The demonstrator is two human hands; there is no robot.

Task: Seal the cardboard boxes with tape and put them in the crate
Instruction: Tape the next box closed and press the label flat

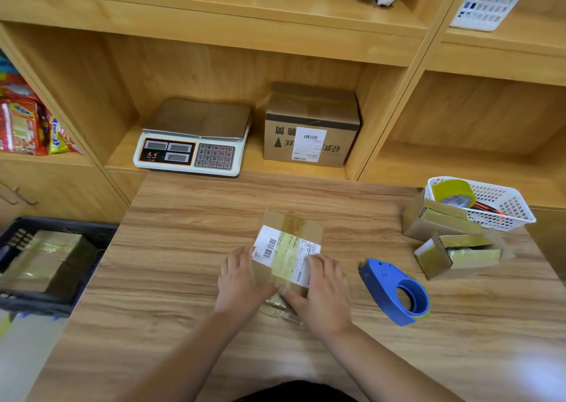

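Note:
A small cardboard box (291,236) with a white shipping label lies in the middle of the wooden table, a strip of yellowish tape running over its top and down its near side. My left hand (240,279) lies flat against the box's near left part. My right hand (323,291) presses with straight fingers on the near right part and the tape end. A blue tape dispenser (395,291) lies on the table to the right, apart from both hands. The dark crate (18,300) stands at the left below table level and holds a taped box (46,260).
Two open cardboard boxes (453,248) sit at the table's right, beside a white basket (502,205) holding a tape roll (454,191). On the shelf behind stand a weighing scale (193,139) and a larger labelled box (309,125). Snack packets fill the left shelf.

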